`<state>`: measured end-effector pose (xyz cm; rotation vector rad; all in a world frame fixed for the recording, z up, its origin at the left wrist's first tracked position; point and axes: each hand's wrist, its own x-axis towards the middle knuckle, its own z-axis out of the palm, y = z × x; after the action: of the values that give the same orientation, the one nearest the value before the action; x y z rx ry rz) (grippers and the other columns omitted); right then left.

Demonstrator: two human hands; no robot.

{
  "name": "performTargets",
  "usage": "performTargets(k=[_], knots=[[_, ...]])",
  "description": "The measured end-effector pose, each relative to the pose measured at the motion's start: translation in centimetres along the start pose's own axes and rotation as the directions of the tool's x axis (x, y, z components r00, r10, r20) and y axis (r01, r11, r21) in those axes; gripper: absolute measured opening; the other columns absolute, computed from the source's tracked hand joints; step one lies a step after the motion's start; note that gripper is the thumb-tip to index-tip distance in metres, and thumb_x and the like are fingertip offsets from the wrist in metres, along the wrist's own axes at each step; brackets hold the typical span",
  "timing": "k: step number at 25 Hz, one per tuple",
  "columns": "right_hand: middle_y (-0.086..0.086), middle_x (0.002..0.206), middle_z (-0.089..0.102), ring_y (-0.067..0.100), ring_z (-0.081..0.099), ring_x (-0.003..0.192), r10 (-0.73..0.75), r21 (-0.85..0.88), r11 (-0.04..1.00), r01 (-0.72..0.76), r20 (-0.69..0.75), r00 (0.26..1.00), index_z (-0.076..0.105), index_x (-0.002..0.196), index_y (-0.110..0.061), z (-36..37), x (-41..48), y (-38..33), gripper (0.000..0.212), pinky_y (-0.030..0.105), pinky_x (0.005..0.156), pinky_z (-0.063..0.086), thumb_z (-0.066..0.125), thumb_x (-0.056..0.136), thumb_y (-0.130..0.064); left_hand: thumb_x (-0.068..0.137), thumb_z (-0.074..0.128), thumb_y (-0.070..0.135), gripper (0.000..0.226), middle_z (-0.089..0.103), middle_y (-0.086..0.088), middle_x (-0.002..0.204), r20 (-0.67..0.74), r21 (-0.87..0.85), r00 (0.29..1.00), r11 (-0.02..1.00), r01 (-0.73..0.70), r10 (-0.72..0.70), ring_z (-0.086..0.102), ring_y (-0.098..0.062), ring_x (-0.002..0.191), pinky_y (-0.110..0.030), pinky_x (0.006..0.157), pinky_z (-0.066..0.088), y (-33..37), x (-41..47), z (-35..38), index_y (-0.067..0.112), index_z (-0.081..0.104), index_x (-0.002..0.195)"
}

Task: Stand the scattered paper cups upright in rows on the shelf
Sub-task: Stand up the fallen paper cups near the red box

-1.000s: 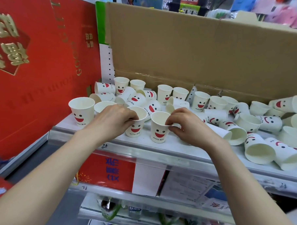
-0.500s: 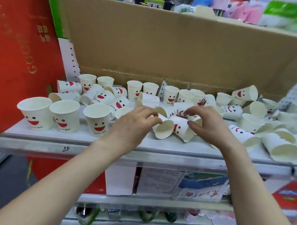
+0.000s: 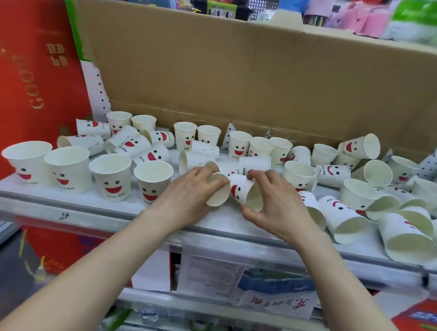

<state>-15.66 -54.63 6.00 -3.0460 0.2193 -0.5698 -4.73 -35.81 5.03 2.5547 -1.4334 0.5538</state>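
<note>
Four upright cups [image 3: 110, 177] stand in a row at the shelf's [image 3: 60, 209] near left. The left hand [image 3: 188, 196] has its grip curled round a tipped cup [image 3: 218, 196]. Just right, the right hand [image 3: 280, 205] pinches a second cup [image 3: 244, 189] between thumb and fingers. Scattered cups [image 3: 345, 221] lie further right.

Four upright cups [image 3: 110, 175] in a row front-left on shelf [image 3: 67, 210]; tipped cups [image 3: 345, 221] centre and right; cardboard [image 3: 241, 78] wall behind.
</note>
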Motion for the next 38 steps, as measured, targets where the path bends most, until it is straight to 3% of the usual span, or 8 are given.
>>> performTargets(k=[4,8,11,14,17,24,32,38], knots=[[-0.006,0.129,0.045,0.017,0.048,0.116,-0.08,0.274,0.959,0.075,0.009,0.997,0.04,0.132,-0.032,-2.5,0.8,1.7,0.064,0.033,0.094,0.044,0.06,0.073,-0.046,0.08,0.065,0.053,0.038,0.048,0.003,0.132,-0.12,-0.178,0.973,0.969,0.172,-0.195,0.058,-0.021,0.1,-0.031,0.076,0.046,0.4,-0.4,-2.2,0.026,0.06,0.106],[-0.004,0.139,0.045,0.019,0.04,0.124,-0.2,0.195,0.967,0.163,0.186,0.962,0.038,0.142,-0.041,-2.9,2.7,2.5,0.066,0.037,0.104,0.035,0.045,0.078,-0.053,0.08,0.062,0.058,0.036,0.052,0.004,0.135,-0.059,-0.172,0.942,0.933,0.318,-0.332,0.058,-0.022,0.104,-0.029,0.074,0.04,1.5,-0.6,-2.6,0.023,0.069,0.079],[-0.006,0.148,0.039,0.018,0.035,0.13,-0.278,0.188,0.953,0.237,0.237,0.931,0.033,0.146,-0.043,-1.6,3.2,2.2,0.063,0.037,0.107,0.033,0.049,0.085,-0.048,0.082,0.056,0.063,0.043,0.055,0.008,0.128,-0.018,-0.033,0.932,0.932,0.362,-0.362,0.055,-0.019,0.105,-0.027,0.07,0.035,2.5,-1.1,-2.0,0.023,0.072,0.086],[-0.01,0.152,0.034,0.012,0.03,0.139,-0.294,0.28,0.931,0.235,0.19,0.937,0.031,0.147,-0.042,-1.1,2.6,2.5,0.066,0.034,0.113,0.03,0.058,0.087,-0.049,0.082,0.059,0.059,0.04,0.047,0.007,0.141,-0.017,-0.04,0.919,0.918,0.394,-0.394,0.039,-0.018,0.127,-0.032,0.093,0.038,2.9,-1.3,-1.9,0.028,0.071,0.103],[-0.013,0.137,0.049,0.01,0.041,0.128,-0.253,0.3,0.923,0.24,0.002,0.968,0.049,0.134,-0.038,-1.4,1.5,3.2,0.056,0.03,0.105,0.037,0.064,0.082,-0.053,0.082,0.069,0.041,0.024,0.05,0.009,0.139,-0.06,-0.185,0.958,0.946,0.266,-0.281,0.037,-0.013,0.132,-0.03,0.099,0.037,2.5,-1.6,-2.6,0.029,0.068,0.103],[-0.01,0.102,0.065,0.01,0.053,0.1,-0.146,0.374,0.911,0.173,-0.1,0.984,0.074,0.095,-0.023,-0.8,-0.1,3.1,0.013,0.031,0.085,0.044,0.071,0.085,-0.031,0.087,0.067,0.026,0.017,0.072,0.005,0.096,-0.064,-0.179,0.988,0.976,0.124,-0.137,0.062,-0.017,0.092,-0.034,0.072,0.049,0.8,-1.8,-3.5,0.024,0.072,0.104],[-0.009,0.103,0.065,0.011,0.052,0.099,-0.131,0.335,0.93,0.153,-0.088,0.987,0.073,0.1,-0.022,-0.4,0.4,0.6,0.016,0.028,0.08,0.043,0.067,0.089,-0.033,0.088,0.067,0.025,0.016,0.072,0.004,0.091,-0.071,-0.169,0.996,0.984,0.049,-0.062,0.062,-0.019,0.091,-0.04,0.073,0.051,-0.5,-2.5,-3.8,0.023,0.073,0.103],[-0.011,0.12,0.06,0.009,0.049,0.118,-0.045,0.395,0.911,0.115,-0.183,0.982,0.065,0.119,-0.029,-0.9,-1.3,1.2,0.029,0.028,0.099,0.04,0.063,0.091,-0.023,0.082,0.073,0.024,0.035,0.065,0.001,0.115,-0.241,-0.131,0.97,0.991,-0.018,-0.015,0.054,-0.021,0.113,-0.035,0.084,0.052,0.0,-2.5,-3.5,0.018,0.067,0.116]])
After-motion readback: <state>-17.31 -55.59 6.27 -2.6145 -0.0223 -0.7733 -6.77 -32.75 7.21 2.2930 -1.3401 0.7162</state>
